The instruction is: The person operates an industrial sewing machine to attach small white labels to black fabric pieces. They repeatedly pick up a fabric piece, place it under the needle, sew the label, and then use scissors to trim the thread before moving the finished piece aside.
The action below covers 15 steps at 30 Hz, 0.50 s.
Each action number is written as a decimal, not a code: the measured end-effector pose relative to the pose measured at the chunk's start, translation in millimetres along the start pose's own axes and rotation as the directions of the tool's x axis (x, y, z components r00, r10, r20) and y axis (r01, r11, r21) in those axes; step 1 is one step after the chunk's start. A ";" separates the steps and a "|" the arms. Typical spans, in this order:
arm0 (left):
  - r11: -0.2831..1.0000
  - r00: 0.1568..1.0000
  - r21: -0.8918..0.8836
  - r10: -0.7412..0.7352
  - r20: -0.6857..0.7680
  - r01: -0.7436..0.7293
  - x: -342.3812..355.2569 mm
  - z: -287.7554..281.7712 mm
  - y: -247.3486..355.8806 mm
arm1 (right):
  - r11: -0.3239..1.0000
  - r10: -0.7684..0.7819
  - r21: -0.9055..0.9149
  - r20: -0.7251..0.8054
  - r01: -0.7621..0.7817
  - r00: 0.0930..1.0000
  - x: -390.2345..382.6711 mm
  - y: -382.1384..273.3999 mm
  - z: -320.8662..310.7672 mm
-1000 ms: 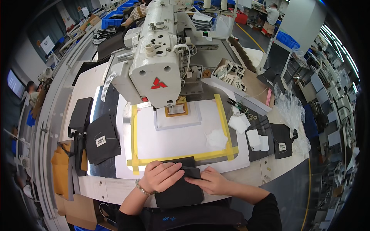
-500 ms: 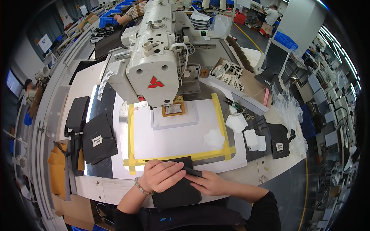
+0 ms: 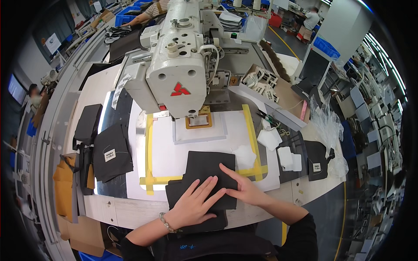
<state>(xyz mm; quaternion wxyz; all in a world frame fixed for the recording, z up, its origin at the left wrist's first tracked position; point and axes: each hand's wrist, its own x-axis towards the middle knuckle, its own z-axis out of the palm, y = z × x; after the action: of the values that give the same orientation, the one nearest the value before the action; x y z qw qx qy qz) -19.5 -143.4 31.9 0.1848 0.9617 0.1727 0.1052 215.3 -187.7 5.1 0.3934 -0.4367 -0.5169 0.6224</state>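
Beneath my hands lie black fabric pieces, overlapping each other and the white sheet edged in yellow tape. My left hand rests on the fabric with its fingers stretched out. My right hand touches the same fabric just to the right, index finger extended and thumb reaching toward my left fingertips, open. Above them stands the white sewing machine head, with a small orange-yellow clamp frame under it. The lower layers of fabric are partly hidden by my left hand.
A black fabric stack and mustard fabric lie left. At right are a box of labels, scissors, white pieces and a plastic bag. Co-workers sit in the background.
The black fabric has opened out and moved forward onto the taped sheet. My left hand has gone from curled around it to spread flat; my right fingers have spread out too.
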 end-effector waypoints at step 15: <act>0.930 0.966 0.347 0.191 -0.175 -0.121 -27.7 11.1 -21.2 | 0.998 0.016 0.062 0.071 -0.020 0.997 6.4 1.7 -5.2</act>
<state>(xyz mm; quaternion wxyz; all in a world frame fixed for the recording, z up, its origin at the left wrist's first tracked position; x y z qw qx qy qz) -48.2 -138.8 9.7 -0.0086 0.9737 0.1288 0.1878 218.2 -180.3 2.1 0.3829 -0.4067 -0.5067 0.6567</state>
